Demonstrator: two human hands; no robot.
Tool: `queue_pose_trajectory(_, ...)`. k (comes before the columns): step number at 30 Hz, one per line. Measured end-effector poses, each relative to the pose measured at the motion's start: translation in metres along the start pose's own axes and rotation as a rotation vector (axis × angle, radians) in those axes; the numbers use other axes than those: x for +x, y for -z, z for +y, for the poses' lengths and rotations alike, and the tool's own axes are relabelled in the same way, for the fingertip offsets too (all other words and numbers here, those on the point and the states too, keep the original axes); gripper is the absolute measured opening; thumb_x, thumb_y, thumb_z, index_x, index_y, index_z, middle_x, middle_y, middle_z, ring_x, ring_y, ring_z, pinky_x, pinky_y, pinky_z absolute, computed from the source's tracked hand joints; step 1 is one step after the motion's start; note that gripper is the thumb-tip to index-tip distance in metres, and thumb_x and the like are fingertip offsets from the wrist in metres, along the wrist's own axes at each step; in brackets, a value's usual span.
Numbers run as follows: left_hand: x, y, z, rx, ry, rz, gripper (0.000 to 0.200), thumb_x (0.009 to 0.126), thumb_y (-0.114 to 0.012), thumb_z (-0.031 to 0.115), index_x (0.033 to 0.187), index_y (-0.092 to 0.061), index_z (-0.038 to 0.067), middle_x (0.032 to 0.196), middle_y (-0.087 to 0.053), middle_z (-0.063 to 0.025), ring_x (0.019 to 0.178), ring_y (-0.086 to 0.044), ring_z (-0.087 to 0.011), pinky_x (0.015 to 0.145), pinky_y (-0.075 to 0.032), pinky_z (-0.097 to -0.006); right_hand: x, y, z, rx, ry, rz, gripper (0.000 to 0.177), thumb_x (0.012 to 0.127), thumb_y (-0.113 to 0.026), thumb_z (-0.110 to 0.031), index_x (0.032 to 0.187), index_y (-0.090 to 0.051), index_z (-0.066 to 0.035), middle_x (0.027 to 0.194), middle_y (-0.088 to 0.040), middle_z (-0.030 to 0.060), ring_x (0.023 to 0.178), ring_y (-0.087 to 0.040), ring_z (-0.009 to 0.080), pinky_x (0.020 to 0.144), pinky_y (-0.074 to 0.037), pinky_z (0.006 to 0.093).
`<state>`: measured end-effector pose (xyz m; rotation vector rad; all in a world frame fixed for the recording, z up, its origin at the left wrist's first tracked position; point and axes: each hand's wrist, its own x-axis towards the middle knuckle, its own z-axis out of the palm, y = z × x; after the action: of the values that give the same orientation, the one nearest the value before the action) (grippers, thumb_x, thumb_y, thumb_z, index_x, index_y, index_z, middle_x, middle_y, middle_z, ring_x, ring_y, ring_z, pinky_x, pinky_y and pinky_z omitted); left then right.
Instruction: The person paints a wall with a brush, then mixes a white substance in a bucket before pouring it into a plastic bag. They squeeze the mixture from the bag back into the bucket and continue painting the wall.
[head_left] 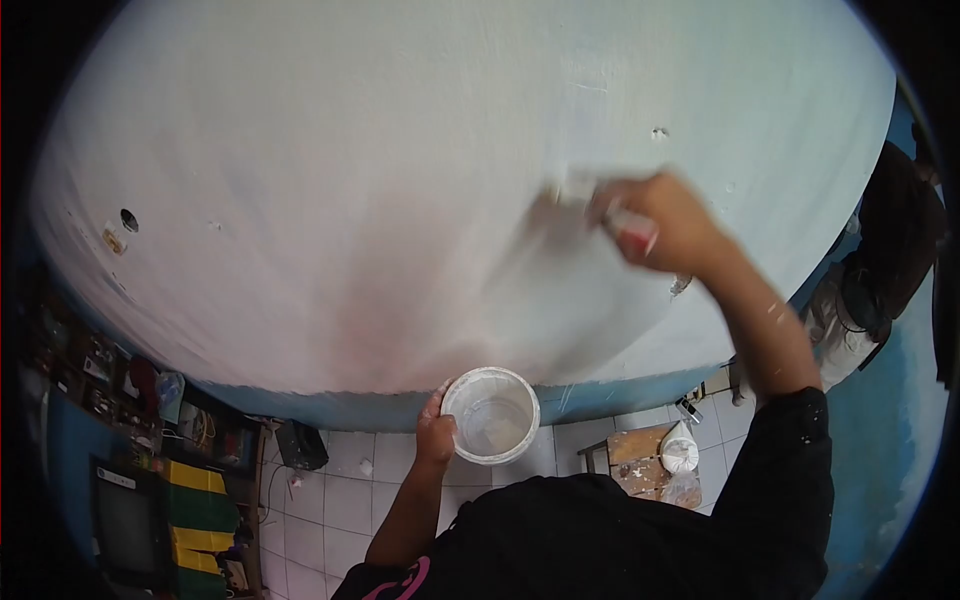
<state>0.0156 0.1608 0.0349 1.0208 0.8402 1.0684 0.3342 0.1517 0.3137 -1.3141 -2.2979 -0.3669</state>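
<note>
Head view of a person at a painted wall [300,110], both arms extended and both bare hands in use. The left grip [436,434] is closed on the left side of a white plastic bucket [522,402], its fingers at the rim. The bucket is held in front of the torso, near the wall's blue lower band [400,407], with its mouth facing the viewer; pale material shows inside, its depth and thickness indeterminable. The right grip [668,224] is raised above and to the right of the bucket, closed around the handle of a paintbrush [637,236], whose red part shows beside the fingers. Motion blur obscures the brush head; it lies close to the wall, but contact cannot be confirmed.

Handling, as judged: the brush is probably light, with a stiff handle and softer, flexing bristles; it is best held round the handle, clear of the bristles, where wet residue would make it slippery. The bucket is probably light in itself and slightly flexible, with its weight depending on the contents. One-sided hold at the rim suits a small load, though a fuller bucket would tend to tip; support beneath the base would steady it. Below right, a wooden stool [637,446] bears a white bag [680,452] on the tiled floor [345,502].
</note>
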Motion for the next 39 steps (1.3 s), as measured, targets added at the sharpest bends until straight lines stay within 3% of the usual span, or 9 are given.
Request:
queue_pose_trajectory(3, 0.005, -0.001, -0.001, 0.005, 0.014, -0.021, 0.067, 0.058, -0.036, -0.002, 0.125, -0.042, -0.005, 0.119, -0.052, -0.0132, 0.112, -0.050, -0.0218, 0.097, -0.036, -0.0288, 0.028, 0.048, -0.008, -0.132, 0.130, 0.482, 0.016, 0.064, -0.059, 0.010, 0.072, -0.056, -0.002, 0.082, -0.065, 0.0110, 0.074, -0.064, 0.0264, 0.064, -0.052, 0.0298)
queue_pose_trajectory(7, 0.002, -0.006, 0.004, 0.002, 0.029, -0.004, 0.068, 0.058, -0.036, -0.002, 0.125, -0.043, -0.005, 0.120, -0.052, -0.0131, 0.113, -0.049, -0.0217, 0.098, -0.035, -0.0286, 0.016, 0.007, -0.005, -0.503, 0.132, 0.662, 0.019, 0.064, -0.064, -0.010, 0.083, -0.060, -0.013, 0.104, -0.062, 0.0086, 0.102, -0.058, 0.0271, 0.083, -0.049, 0.0381)
queue_pose_trajectory(10, 0.002, 0.000, -0.004, -0.019, 0.013, 0.000, 0.067, 0.058, -0.036, -0.002, 0.125, -0.043, -0.004, 0.120, -0.052, -0.0131, 0.112, -0.049, -0.0214, 0.097, -0.035, -0.0284, -0.022, -0.104, -0.007, -0.496, 0.225, 0.326, 0.014, 0.071, -0.058, -0.018, 0.072, -0.053, -0.005, 0.131, -0.043, 0.0203, 0.117, -0.044, 0.0424, 0.099, -0.036, 0.0505)
queue_pose_trajectory(15, 0.001, 0.016, -0.018, -0.016, 0.031, 0.011, 0.066, 0.059, -0.036, -0.002, 0.125, -0.043, -0.005, 0.119, -0.052, -0.0135, 0.111, -0.049, -0.0211, 0.095, -0.037, -0.0280, -0.072, -0.145, -0.018, -0.164, 0.195, -0.214, 0.015, 0.075, -0.056, -0.019, 0.085, -0.061, -0.010, 0.130, -0.045, 0.0178, 0.112, -0.052, 0.0336, 0.094, -0.044, 0.0403)
queue_pose_trajectory(17, -0.002, 0.014, -0.011, 0.048, 0.016, 0.023, 0.065, 0.060, -0.036, -0.002, 0.125, -0.043, -0.005, 0.118, -0.053, -0.0136, 0.111, -0.050, -0.0209, 0.095, -0.038, -0.0277, -0.048, -0.096, -0.011, 0.037, 0.060, -0.458, 0.021, 0.072, -0.060, -0.018, 0.092, -0.061, -0.013, 0.095, -0.063, 0.0097, 0.086, -0.062, 0.0263, 0.073, -0.050, 0.0380)
queue_pose_trajectory(25, 0.007, -0.006, 0.005, 0.034, 0.020, -0.049, 0.067, 0.057, -0.035, -0.002, 0.123, -0.044, -0.005, 0.115, -0.054, -0.0129, 0.109, -0.051, -0.0210, 0.094, -0.039, -0.0275, 0.006, 0.032, 0.005, -0.530, 0.140, 0.616, 0.032, 0.061, -0.068, -0.011, 0.092, -0.061, -0.014, 0.104, -0.062, 0.0073, 0.092, -0.061, 0.0239, 0.072, -0.050, 0.0354)
queue_pose_trajectory(30, 0.007, -0.012, 0.011, 0.019, 0.053, -0.079, 0.067, 0.057, -0.036, -0.001, 0.123, -0.044, -0.005, 0.115, -0.055, -0.0136, 0.109, -0.052, -0.0215, 0.095, -0.039, -0.0282, -0.051, -0.116, -0.002, -0.499, 0.169, 0.196, 0.013, 0.075, -0.058, -0.018, 0.084, -0.057, -0.008, 0.126, -0.045, 0.0271, 0.116, -0.047, 0.0397, 0.097, -0.038, 0.0498)
queue_pose_trajectory(36, 0.001, -0.016, 0.014, 0.090, 0.076, -0.038, 0.068, 0.055, -0.038, 0.001, 0.122, -0.045, -0.005, 0.114, -0.055, -0.0140, 0.109, -0.052, -0.0221, 0.095, -0.039, -0.0286, -0.099, -0.124, -0.015, 0.036, -0.211, -0.601, 0.019, 0.066, -0.064, -0.012, 0.085, -0.061, -0.013, 0.118, -0.056, 0.0145, 0.103, -0.058, 0.0265, 0.079, -0.051, 0.0347)
queue_pose_trajectory(39, 0.002, -0.013, 0.001, 0.132, 0.067, 0.015, 0.070, 0.053, -0.040, 0.003, 0.123, -0.045, -0.005, 0.116, -0.054, -0.0140, 0.111, -0.051, -0.0225, 0.095, -0.038, -0.0289, -0.104, -0.072, 0.019, -0.074, -0.074, 0.057, 0.021, 0.060, -0.063, -0.006, 0.080, -0.062, -0.010, 0.118, -0.056, 0.0156, 0.100, -0.061, 0.0266, 0.075, -0.051, 0.0348)
